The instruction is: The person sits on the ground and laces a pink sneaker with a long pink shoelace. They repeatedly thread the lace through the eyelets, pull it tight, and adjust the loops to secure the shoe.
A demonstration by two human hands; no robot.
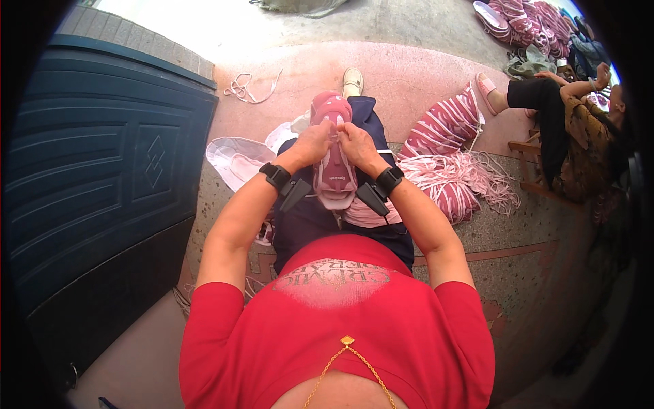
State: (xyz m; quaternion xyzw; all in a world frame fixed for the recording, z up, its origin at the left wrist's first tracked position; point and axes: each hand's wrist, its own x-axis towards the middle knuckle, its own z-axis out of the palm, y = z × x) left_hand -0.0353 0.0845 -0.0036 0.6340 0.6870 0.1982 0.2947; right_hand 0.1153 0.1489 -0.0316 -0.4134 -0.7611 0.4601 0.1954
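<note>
A pink and speckled floor [402, 71] holds a loose pale cord [255, 97] at far left, pink-and-white bundles [441, 126] at right, and a pink heap [528, 24] at far right.

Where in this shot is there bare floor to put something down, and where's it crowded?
Pink floor shows bare between the cream shoe and the striped bundle, and again between that shoe and the loose laces. Crowded: the lap, with left hand and right hand on the pink shoe, and left of it, by the pale fabric.

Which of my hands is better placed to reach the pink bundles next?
Likely your right hand: it is nearer those pink bundles, which lie to your right; your left hand is farther.
</note>
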